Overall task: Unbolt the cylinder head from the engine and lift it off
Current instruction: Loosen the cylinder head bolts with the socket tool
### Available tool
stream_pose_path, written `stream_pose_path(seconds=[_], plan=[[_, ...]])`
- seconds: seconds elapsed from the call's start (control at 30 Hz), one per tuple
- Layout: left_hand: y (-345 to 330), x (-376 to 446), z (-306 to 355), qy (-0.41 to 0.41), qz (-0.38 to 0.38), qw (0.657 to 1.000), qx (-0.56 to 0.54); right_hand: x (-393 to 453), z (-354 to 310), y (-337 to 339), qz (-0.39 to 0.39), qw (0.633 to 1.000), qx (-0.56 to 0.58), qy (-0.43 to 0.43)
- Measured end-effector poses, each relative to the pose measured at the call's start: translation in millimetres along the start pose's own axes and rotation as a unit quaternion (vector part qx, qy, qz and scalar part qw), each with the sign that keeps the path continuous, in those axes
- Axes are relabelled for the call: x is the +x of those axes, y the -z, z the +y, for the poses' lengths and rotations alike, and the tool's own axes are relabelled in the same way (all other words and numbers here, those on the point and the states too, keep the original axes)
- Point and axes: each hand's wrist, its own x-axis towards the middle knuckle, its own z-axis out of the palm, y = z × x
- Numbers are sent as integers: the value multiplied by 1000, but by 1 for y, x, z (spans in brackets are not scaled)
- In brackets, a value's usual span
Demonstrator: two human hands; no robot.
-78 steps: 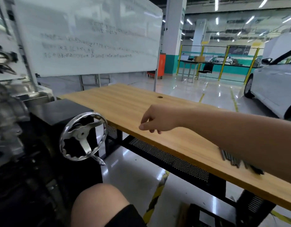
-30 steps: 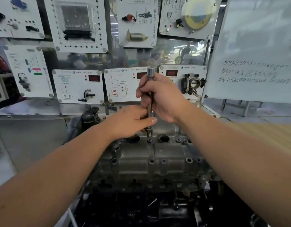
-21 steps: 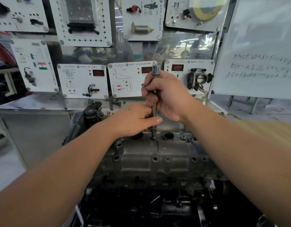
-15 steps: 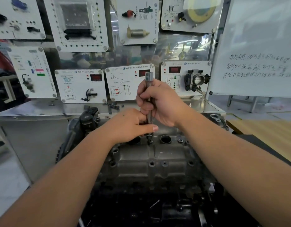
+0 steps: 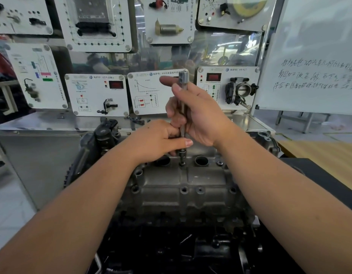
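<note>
Head view: right hand (image 5: 199, 115) has loosened, index finger now straight, other fingers curled round the extension bar (image 5: 183, 107); left hand (image 5: 159, 141) pinches its base at the cylinder head (image 5: 183, 186), twelve o'clock bolt hole, likely regripping.

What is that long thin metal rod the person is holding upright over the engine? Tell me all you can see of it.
The rod is a slim, shiny steel shaft with a thicker socket-like cap at its top. It stands almost upright, its lower tip set in a bolt hole along the far edge of the grey cylinder head. The right hand wraps its middle; the left hand pinches it near the bottom. It looks like a socket extension.
</note>
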Motion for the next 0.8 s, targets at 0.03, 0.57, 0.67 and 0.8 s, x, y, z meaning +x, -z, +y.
stream_pose_path(seconds=[0.03, 0.57, 0.67, 0.8], plan=[[0, 0, 0, 0, -4, 1000, 11, 0, 0, 0, -5, 1000, -10, 1], [1, -2, 2, 9, -50, 999, 6, -10, 7, 4, 34, 964, -254, 71], [2, -2, 3, 7, -45, 999, 26, -14, 10, 5, 89, 932, -334, 112], [0, -1, 2, 11, -25, 998, 49, -16, 12, 9, 178, 899, -362, 169]])
